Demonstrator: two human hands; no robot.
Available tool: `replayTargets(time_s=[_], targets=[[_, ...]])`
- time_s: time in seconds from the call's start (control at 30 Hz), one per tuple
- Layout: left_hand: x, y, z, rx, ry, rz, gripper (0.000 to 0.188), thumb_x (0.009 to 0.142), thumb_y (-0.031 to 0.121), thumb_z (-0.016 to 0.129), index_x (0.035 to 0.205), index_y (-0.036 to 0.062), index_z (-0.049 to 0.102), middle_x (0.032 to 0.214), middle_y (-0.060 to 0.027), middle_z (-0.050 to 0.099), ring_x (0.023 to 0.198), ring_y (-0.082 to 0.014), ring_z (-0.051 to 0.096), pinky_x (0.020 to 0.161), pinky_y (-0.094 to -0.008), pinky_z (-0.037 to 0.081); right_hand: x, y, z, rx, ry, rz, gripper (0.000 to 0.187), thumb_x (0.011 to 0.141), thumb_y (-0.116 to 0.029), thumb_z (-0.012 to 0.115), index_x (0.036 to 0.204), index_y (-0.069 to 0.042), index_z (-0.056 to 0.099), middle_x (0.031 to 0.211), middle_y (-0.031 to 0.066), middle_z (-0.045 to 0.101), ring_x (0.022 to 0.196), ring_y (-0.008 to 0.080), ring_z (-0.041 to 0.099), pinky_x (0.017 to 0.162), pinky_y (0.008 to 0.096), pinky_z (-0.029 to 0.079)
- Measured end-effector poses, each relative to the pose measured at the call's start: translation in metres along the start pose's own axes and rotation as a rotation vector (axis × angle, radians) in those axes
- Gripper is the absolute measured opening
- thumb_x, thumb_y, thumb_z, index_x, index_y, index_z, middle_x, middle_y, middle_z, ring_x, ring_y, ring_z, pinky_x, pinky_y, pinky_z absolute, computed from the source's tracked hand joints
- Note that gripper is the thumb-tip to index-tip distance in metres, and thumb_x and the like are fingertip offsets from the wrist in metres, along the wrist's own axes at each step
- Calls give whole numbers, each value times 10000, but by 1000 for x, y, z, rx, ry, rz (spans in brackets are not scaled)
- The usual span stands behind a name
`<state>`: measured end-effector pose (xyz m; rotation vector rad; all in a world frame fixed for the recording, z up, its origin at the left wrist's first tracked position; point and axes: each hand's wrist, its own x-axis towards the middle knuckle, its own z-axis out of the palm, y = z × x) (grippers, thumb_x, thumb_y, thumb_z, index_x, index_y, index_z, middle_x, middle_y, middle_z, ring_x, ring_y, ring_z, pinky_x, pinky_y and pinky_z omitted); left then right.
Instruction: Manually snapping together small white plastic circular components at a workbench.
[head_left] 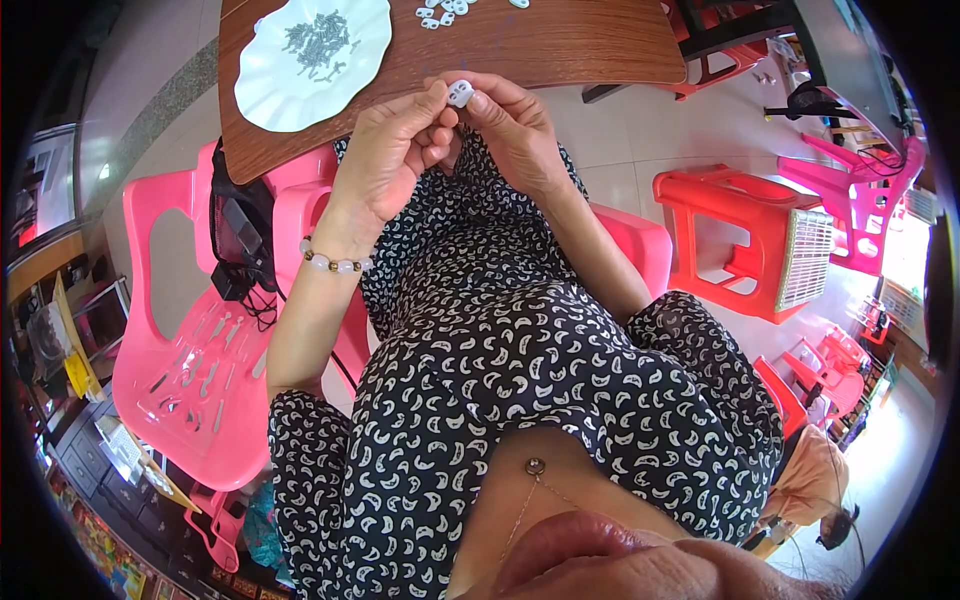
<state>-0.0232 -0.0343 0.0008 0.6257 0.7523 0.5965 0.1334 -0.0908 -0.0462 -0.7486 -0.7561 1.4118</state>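
Note:
A small white plastic piece with dark holes [460, 93] is held up over the near edge of the table. My right hand [520, 135] pinches it between thumb and fingers. At the piece's left side, my left hand [390, 150] is closed in a pinch with its fingertips against or very near it. Whatever lies between those left fingertips is hidden. Beyond my hands, several similar white pieces [447, 10] lie loose on the table. A white scalloped plate [275, 100] to the left holds a pile of small grey metal screws [320, 42].
The brown wooden table [560, 50] has its near edge just under my hands. A pink chair [190, 380] stands at my left, with a black bag [240, 225] and cables on it. Red stools [735, 240] stand at the right. Behind, a person in orange [810, 475] is partly visible.

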Motion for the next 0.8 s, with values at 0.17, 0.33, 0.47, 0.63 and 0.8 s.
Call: replayTargets(time_s=[0.17,0.33,0.47,0.63,0.8], targets=[[1,1,1,3,-4,-9,249,924,254,648,889,10,686,758,-4,642,599,-46,528,540,-182,435,0,-1,0,-34,38,-5,292,979,-161,535,1214,0,599,1199,133,634,982,170,629,875,328,527],[-3,6,7,-37,25,-23,293,946,269,612,990,-13,677,819,-22,665,625,-52,541,546,-182,438,11,-21,10,-179,98,-108,269,983,-142,525,1189,10,606,1156,116,656,945,147,640,854,294,530],[-4,10,-1,-51,-15,-25,313,968,238,573,1112,-32,638,872,-33,670,657,-50,558,565,-174,460,52,-69,-1,-517,116,-278,296,970,-190,552,1213,-29,603,1156,109,657,1040,180,632,882,265,512],[-17,11,-23,-72,72,1,287,952,200,592,1102,-42,632,822,-21,645,647,-62,554,560,-175,452,148,-140,-1,-994,275,-701,250,885,-201,559,992,-5,670,879,184,686,796,314,673,705,374,514],[-18,17,-19,-45,95,11,272,950,177,578,1094,-47,631,818,-30,644,653,-81,563,566,-206,461,253,-215,-47,-1518,713,-756,421,863,-402,580,1002,-25,703,938,162,716,932,308,681,835,412,519]])
